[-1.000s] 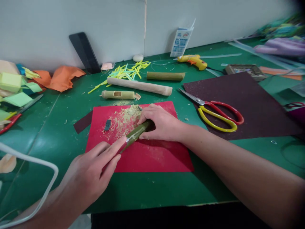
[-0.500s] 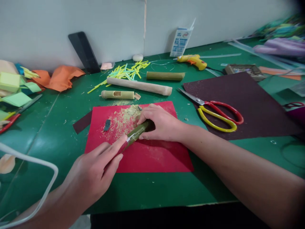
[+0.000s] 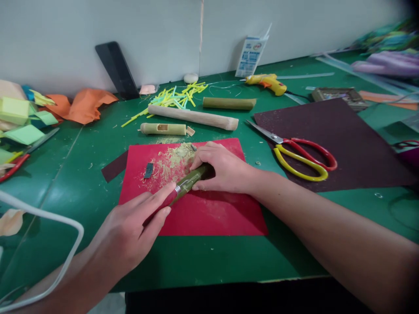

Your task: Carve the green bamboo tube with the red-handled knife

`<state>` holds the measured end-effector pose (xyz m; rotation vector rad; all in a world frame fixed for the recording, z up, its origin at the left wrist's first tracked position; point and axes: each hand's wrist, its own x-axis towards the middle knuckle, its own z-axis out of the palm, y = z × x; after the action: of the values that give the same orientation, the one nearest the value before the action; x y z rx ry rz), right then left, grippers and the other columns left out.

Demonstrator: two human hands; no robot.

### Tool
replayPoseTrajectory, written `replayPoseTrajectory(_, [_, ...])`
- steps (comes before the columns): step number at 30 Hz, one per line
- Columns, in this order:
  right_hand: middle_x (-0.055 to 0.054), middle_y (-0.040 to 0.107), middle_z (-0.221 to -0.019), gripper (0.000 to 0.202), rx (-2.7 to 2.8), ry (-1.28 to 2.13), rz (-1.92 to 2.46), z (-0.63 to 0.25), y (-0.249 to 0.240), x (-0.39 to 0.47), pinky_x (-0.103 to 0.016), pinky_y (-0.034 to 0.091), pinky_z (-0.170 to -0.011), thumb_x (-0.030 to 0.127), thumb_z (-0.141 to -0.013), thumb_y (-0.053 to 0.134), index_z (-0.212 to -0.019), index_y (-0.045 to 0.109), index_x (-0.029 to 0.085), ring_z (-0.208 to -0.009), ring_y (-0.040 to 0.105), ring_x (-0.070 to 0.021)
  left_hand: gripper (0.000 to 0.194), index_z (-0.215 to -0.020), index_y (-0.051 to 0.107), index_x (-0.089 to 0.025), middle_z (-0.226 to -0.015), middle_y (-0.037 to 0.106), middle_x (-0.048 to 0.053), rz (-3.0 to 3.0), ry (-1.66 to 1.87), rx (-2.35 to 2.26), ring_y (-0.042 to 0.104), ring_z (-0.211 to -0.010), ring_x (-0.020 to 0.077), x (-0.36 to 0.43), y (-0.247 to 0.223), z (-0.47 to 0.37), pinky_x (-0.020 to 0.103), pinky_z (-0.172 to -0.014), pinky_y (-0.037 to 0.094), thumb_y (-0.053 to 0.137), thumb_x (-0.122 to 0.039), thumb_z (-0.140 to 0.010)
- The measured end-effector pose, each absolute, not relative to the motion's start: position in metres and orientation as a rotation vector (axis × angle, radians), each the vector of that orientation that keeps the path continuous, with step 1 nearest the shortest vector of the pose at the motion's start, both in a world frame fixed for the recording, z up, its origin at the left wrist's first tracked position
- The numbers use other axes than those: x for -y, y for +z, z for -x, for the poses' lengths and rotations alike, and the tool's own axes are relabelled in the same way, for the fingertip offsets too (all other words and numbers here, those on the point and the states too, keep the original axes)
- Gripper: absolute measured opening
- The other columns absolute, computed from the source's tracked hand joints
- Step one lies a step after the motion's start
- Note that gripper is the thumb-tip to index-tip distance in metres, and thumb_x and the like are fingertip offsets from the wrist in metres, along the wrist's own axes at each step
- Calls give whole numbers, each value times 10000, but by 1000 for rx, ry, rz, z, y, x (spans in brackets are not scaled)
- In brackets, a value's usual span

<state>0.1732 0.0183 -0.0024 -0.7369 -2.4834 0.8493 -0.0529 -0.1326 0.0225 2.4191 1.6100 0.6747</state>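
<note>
My left hand (image 3: 131,229) is closed around a red-handled carving knife (image 3: 170,198) with a silver collar, index finger stretched along the handle. Its blade lies on a green bamboo tube (image 3: 187,182), and I cannot make out the tip. Fingers and thumb of my right hand (image 3: 218,168) wrap the far end of that tube, partly hiding it. Both hands are over a red sheet (image 3: 212,222), where pale shavings (image 3: 170,163) and a small dark scrap (image 3: 148,170) lie. Beyond the sheet rests a short bamboo piece (image 3: 176,129) with a rectangular opening cut in it.
Farther back lie a pale stick (image 3: 196,117), another bamboo tube (image 3: 229,103) and yellow-green strips (image 3: 170,98). Scissors (image 3: 299,159) rest on a dark sheet (image 3: 347,152) at right. A yellow glue gun (image 3: 268,83) and a leaning phone (image 3: 117,69) are at the back. A white frame (image 3: 62,218) crosses the lower left.
The whole view has shifted slightly, so everything appears a little farther right. Both hands keep their grips on the knife and the bamboo tube, with hardly any visible movement between them.
</note>
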Motion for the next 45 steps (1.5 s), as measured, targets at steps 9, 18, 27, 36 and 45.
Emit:
replayPoseTrajectory(9, [-41, 730, -976, 306, 2484, 824, 726, -174, -3, -19, -408, 389, -957, 359, -695, 849, -870, 656, 198, -991, 619, -233, 388, -1346, 629, -211, -1251, 732, 21, -2296, 653, -1656, 732, -1056, 145, 127, 21, 55, 209, -959, 576, 580, -287, -969])
replayPoseTrajectory(18, [-33, 729, -973, 313, 2479, 825, 723, -174, -5, -19, -412, 392, -959, 367, -692, 851, -874, 654, 206, -984, 617, -228, 373, -1302, 668, -213, -1253, 726, -5, -2152, 644, -1693, 730, -1080, 146, 123, 28, 52, 191, -962, 573, 577, -332, -959])
replayPoseTrajectory(27, [-38, 726, -969, 301, 2493, 829, 736, -174, -3, -20, -410, 386, -950, 360, -695, 847, -868, 657, 203, -968, 617, -229, 396, -1360, 624, -208, -1255, 729, 43, -2378, 627, -1652, 735, -1066, 168, 124, 23, 53, 239, -969, 584, 553, -283, -978])
replayPoseTrajectory(36, [-39, 727, -959, 302, 2474, 839, 758, -175, -4, -20, -401, 388, -917, 342, -686, 850, -848, 633, 207, -963, 609, -234, 395, -1350, 634, -320, -1276, 707, -52, -2001, 555, -1689, 720, -1110, 176, 109, 28, 53, 237, -961, 587, 551, -424, -978])
replayPoseTrajectory(45, [-33, 723, -934, 306, 2481, 825, 779, -175, -3, -19, -403, 388, -927, 371, -688, 855, -832, 644, 204, -953, 610, -232, 419, -1378, 601, -364, -1348, 664, -59, -2046, 464, -1712, 695, -1164, 176, 122, 30, 71, 223, -954, 581, 576, -427, -964])
